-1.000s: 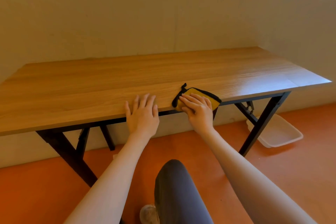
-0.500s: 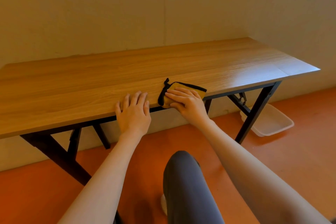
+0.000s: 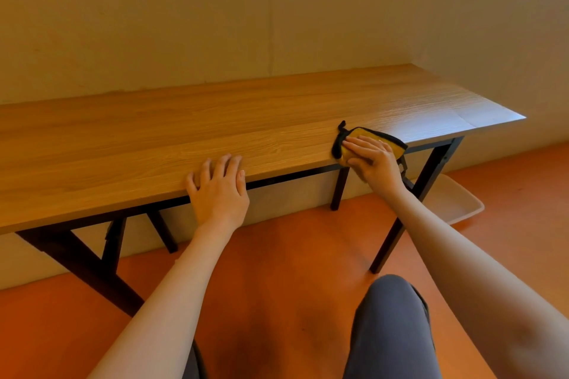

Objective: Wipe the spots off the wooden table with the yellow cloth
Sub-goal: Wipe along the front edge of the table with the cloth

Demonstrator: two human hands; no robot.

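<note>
**Flat palm on yellow cloth at table's near edge**

Nearest the camera: a bent knee in grey trousers [image 3: 391, 326], low in view, over an orange-red floor [image 3: 277, 271]. Two bare forearms reaching forward from either side of it.

Left hand [image 3: 218, 191] laid flat on the near edge of the long wooden table with pale oak-grain top and black metal legs [image 3: 154, 148], fingers straight and slightly spread, tips on the board, heel of the hand hanging past the edge. Gripping nothing.

Right hand [image 3: 374, 163] further right along the same edge, pressed down on the folded yellow cloth with black trim [image 3: 365, 134]. Fingers [image 3: 361, 144] extended, held close together, pointing left across the cloth rather than curling round it. Cloth underneath the fingers and palm, its yellow showing beyond the fingertips and behind the knuckles; black trimmed corner and a small black loop sticking out just left of the fingertips. Cloth resting on the tabletop right at the near edge, possibly lapping slightly over it, though hard to confirm beneath the hand. Thumb mostly hidden under the palm.

Both hands well apart, bare wood between them. No spots discernible on the board at this resolution.

Beyond: glare on the table's far right corner. Under that end, a shallow pale plastic tray [image 3: 455, 203] on the floor beside a black leg. Behind everything, a plain beige wall [image 3: 215, 24] touching the table's far edge.
</note>
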